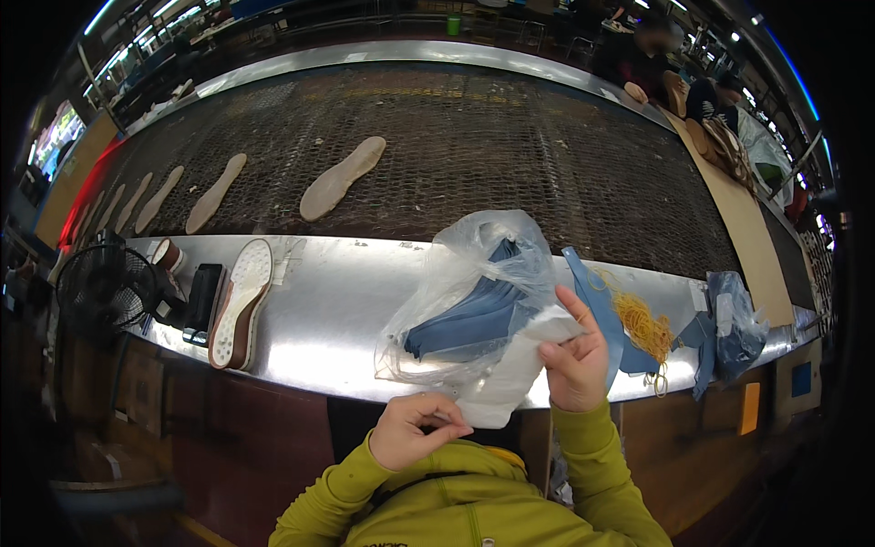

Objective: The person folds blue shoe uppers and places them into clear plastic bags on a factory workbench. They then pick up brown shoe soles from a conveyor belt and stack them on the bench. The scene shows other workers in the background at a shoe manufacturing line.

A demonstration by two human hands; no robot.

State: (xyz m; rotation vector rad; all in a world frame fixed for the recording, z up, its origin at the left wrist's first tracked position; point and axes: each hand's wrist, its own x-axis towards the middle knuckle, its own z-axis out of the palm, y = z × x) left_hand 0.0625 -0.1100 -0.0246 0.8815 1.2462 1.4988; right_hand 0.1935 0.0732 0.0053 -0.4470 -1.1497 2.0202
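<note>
In front of my body, a thin white sheet [510, 378] is stretched between my two hands; I cannot tell whether it is paper or cloth. My left hand [419, 428] pinches its lower left corner. At the upper right end, my right hand [579, 356] grips it between thumb and fingers. Just behind it on the metal ledge lies a clear plastic bag [497, 232] holding a stack of blue pieces [469, 314]. To the right of my right hand are more blue pieces [592, 287] and a tangle of yellow elastic bands [643, 326].
Several beige insoles [344, 178] rest on the dark mesh conveyor [474, 146]. Left on the metal ledge [328, 301] are a shoe sole [241, 305], a black box [204, 299] and a small fan [108, 284]. Another plastic bag [736, 319] sits right. A co-worker [647, 59] is across the conveyor.
</note>
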